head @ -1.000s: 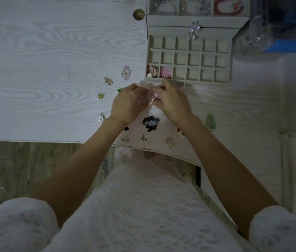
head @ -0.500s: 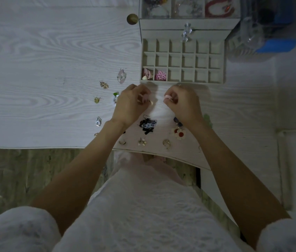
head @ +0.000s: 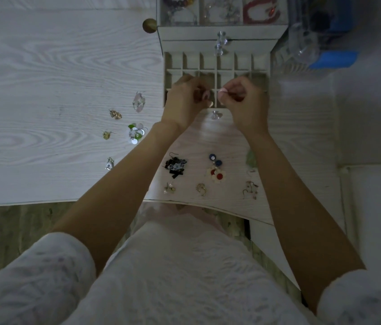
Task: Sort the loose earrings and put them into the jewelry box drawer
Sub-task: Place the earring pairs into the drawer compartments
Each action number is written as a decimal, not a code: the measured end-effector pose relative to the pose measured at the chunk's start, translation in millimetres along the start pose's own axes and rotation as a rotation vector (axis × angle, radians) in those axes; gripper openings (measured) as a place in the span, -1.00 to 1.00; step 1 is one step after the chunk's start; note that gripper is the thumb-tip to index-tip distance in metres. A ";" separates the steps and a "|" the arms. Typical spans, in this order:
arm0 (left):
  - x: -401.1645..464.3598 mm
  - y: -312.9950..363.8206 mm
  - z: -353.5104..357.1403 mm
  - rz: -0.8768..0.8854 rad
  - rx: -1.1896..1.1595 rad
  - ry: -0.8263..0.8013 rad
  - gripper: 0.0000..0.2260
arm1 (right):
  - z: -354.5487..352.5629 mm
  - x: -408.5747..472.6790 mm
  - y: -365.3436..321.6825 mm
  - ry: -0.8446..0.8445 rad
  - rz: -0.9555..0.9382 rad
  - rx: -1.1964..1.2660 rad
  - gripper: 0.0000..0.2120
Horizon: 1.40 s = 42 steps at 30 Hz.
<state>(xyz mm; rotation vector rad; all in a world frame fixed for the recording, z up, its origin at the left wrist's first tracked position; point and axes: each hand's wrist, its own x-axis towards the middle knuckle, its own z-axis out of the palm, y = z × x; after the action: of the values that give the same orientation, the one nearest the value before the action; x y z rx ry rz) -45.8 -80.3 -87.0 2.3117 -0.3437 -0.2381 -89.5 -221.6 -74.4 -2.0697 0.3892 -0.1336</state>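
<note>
Both arms stretched forward, left hand (head: 186,102) and right hand (head: 243,99) curled, fingertips pinched

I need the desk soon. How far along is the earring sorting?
Early on. The drawer is pulled out, and its visible compartments look empty; the near row is hidden by the hands. In hand: the left hand and right hand each have a pinching grip over the drawer; what they pinch is too small to tell. Left: many earrings, like the black one and the red flower one.

White textured lace-patterned top (head: 184,273), short loose sleeves (head: 44,273) ending above the elbows, bare forearms, pale pink polished nails (head: 222,91)
</note>
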 end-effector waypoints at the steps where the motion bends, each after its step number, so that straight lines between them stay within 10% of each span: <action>1: 1.3 -2.1 0.2 0.007 0.046 -0.012 -0.73 | 2.1 2.9 0.0 -0.001 0.003 0.005 -0.92; 22: -18.3 -17.7 -9.9 0.413 0.571 0.148 -0.82 | 20.8 5.5 1.0 -0.130 -0.219 -0.408 -0.83; 37: -33.2 -11.6 -7.3 0.309 0.296 0.192 -0.88 | -3.3 -30.6 2.3 -0.008 -0.276 -0.386 -0.81; 42: -78.7 1.9 -5.3 0.223 -0.001 -0.121 -0.84 | -32.8 -81.4 20.9 -0.081 -0.139 -0.408 -0.85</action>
<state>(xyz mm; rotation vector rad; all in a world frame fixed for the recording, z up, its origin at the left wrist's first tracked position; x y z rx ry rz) -119.1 -53.1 -76.9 2.2406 -0.6573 -0.2660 -179.1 -231.6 -70.5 -2.4973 0.2348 -0.0559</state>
